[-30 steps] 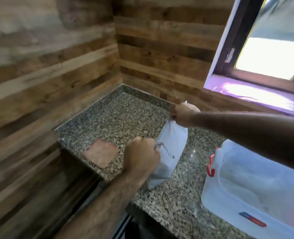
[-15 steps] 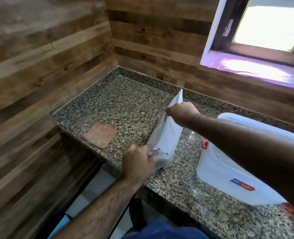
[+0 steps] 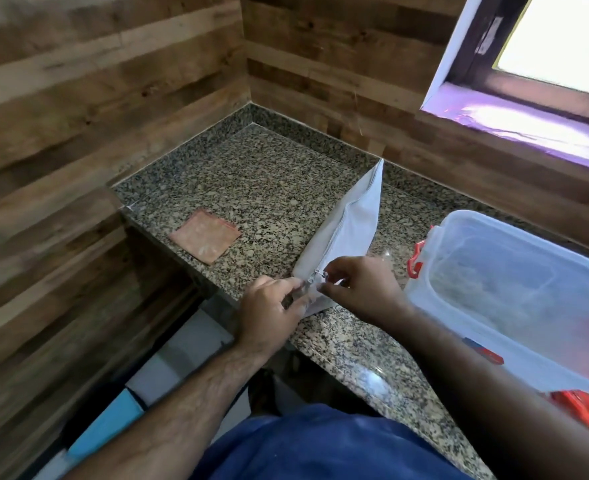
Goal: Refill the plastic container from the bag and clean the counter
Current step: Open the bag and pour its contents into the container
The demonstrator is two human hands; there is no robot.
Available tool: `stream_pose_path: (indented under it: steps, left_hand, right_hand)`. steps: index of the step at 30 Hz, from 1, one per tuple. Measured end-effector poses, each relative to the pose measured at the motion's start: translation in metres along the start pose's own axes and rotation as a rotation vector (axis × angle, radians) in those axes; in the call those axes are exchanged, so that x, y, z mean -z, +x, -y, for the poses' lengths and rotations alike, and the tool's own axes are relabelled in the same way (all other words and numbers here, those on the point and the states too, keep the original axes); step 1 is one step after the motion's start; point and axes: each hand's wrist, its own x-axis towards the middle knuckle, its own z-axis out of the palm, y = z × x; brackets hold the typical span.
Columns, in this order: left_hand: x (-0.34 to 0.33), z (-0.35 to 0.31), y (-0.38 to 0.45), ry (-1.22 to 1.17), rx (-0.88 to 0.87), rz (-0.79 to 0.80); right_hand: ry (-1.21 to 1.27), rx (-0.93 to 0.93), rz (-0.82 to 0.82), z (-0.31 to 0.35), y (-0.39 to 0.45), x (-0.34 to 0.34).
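Observation:
A white zippered bag (image 3: pixel 350 225) lies on the speckled granite counter (image 3: pixel 269 188), its far corner pointing at the back wall. My left hand (image 3: pixel 269 315) pinches the bag's near end at the counter's front edge. My right hand (image 3: pixel 359 289) pinches the metal zipper pull (image 3: pixel 318 271) at that same end. The zipper runs along the bag's top and looks closed. To the right stands a clear plastic container (image 3: pixel 514 292) without a lid, with a red latch (image 3: pixel 416 261) on its left end and a thin layer of contents inside.
A folded pinkish cloth (image 3: pixel 205 235) lies flat on the counter's left part. Wooden plank walls close the left and back sides. A window with a purple sill (image 3: pixel 528 124) is at the upper right. Something orange (image 3: pixel 584 408) sits under the container's near corner.
The bag went from upright to lying along the counter. My right hand left the bag's top and came down to the zipper pull beside my left hand.

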Motion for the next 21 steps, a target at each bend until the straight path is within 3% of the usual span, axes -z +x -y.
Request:
stream_pose_path:
  steps: [4, 8, 13, 17, 21]
  left_hand:
    - [-0.005, 0.002, 0.005, -0.013, -0.063, -0.063]
    - [-0.009, -0.001, 0.016, 0.02, -0.101, -0.063]
    - [-0.014, -0.003, 0.022, 0.077, -0.204, -0.09]
    - [-0.008, 0.001, 0.03, 0.047, -0.195, 0.009]
    - [0.002, 0.009, 0.055, -0.007, -0.178, 0.234]
  right_hand:
    - [0.034, 0.001, -0.067, 0.0, 0.001, -0.005]
    - [0.036, 0.033, 0.009, 0.004, 0.004, 0.006]
    - [-0.176, 0.034, 0.068, 0.009, 0.025, 0.023]
    - [-0.404, -0.01, 0.069, 0.005, 0.055, 0.043]
    - [-0.521, -0.099, 0.062, -0.008, 0.104, 0.065]
